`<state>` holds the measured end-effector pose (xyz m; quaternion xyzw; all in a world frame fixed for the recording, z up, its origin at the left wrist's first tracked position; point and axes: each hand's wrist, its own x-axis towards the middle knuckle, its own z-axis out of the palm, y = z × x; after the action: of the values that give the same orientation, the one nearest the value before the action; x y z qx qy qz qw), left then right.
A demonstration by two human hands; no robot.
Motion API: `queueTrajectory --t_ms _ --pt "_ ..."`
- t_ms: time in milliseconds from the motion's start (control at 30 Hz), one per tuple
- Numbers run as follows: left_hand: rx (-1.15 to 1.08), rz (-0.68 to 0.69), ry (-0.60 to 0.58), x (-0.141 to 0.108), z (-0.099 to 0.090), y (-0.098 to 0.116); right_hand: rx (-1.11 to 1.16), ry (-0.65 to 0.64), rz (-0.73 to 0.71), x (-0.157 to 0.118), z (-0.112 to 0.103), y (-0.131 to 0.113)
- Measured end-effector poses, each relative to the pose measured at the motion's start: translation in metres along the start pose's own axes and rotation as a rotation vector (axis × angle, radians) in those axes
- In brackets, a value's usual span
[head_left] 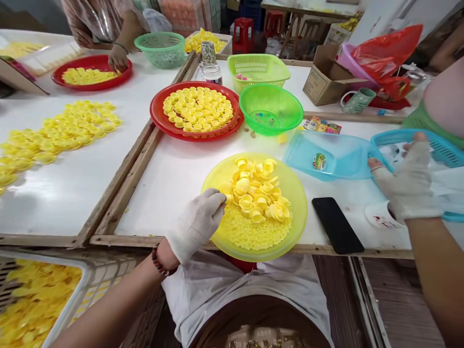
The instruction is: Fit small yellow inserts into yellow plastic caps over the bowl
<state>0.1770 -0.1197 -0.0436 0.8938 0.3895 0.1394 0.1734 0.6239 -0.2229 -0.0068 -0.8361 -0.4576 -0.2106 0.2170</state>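
Observation:
A white glove with bare fingertips covers my left hand (203, 217), which is pinched at the left edge of a pile of yellow cup-shaped pieces (253, 191); a yellow piece shows at its fingertips. The pile and many small yellow bits (255, 232) lie on a round yellow tray (299, 208). Far to the right, my right hand (408, 179), gloved too, is raised with its fingers spread beside a blue basket (435, 137). Nothing shows in it.
A black phone (338, 225) and a white cup (382, 215) are on the right. Behind stand a red tray (157, 113) of yellow cups, a green bowl (270, 108) and a light blue scoop-shaped tray (337, 154). Another person's hand (118, 58) is over a farther red tray.

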Motion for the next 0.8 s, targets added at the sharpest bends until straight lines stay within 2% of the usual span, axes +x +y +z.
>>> queueTrajectory --t_ms 33,100,167,200,267,367,467,533,600,700,800 --pt "0.054 -0.004 -0.052 0.0 -0.001 0.003 0.135 -0.06 -0.061 -0.01 -0.004 -0.02" --pt "0.161 -0.022 -0.168 0.004 0.0 0.012 0.426 -0.268 -0.31 -0.038 -0.01 -0.071" --pt "0.24 -0.026 -0.276 0.009 0.003 0.023 0.533 -0.487 -0.734 -0.071 -0.007 -0.126" --pt "0.266 -0.021 -0.308 0.011 0.004 0.028 0.496 -0.614 -0.913 -0.086 -0.004 -0.15" --pt "0.306 -0.01 -0.301 0.015 0.006 0.035 0.332 -0.667 -1.086 -0.11 0.004 -0.187" --pt "0.383 -0.018 -0.188 0.019 0.002 0.033 0.08 -0.647 -1.102 -0.118 0.012 -0.206" --pt "0.412 -0.06 -0.134 0.024 -0.006 0.019 -0.074 -0.616 -1.014 -0.104 0.009 -0.197" --pt "0.372 -0.13 -0.15 0.028 -0.008 0.01 -0.132 -0.599 -0.944 -0.095 0.002 -0.19" --pt "0.32 -0.166 -0.182 0.032 -0.009 0.008 -0.121 -0.602 -0.904 -0.092 -0.003 -0.189" --pt "0.329 -0.08 -0.205 0.034 -0.009 0.018 0.045 -0.65 -0.909 -0.1 -0.004 -0.199" --pt "0.366 -0.021 -0.267 0.033 -0.009 0.033 0.208 -0.738 -0.9 -0.113 0.005 -0.211"
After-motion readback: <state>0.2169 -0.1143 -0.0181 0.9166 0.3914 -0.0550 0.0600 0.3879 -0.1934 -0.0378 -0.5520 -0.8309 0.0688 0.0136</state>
